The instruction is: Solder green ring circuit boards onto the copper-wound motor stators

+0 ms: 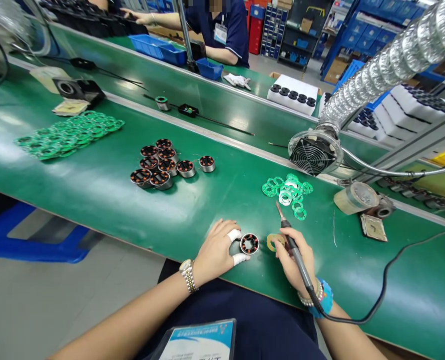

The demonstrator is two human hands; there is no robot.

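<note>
Currently, left hand point(218, 249) grips a stator point(244, 244), right hand point(290, 269) a soldering iron point(300, 262) and ring point(271, 242); a white tray point(297, 84) holds black parts point(293, 93).

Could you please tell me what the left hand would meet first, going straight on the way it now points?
The left hand would likely first meet the round wound core, which it seems to touch. Beyond, roughly in line, is the tan ring at the right hand, though depth is unclear.
</note>
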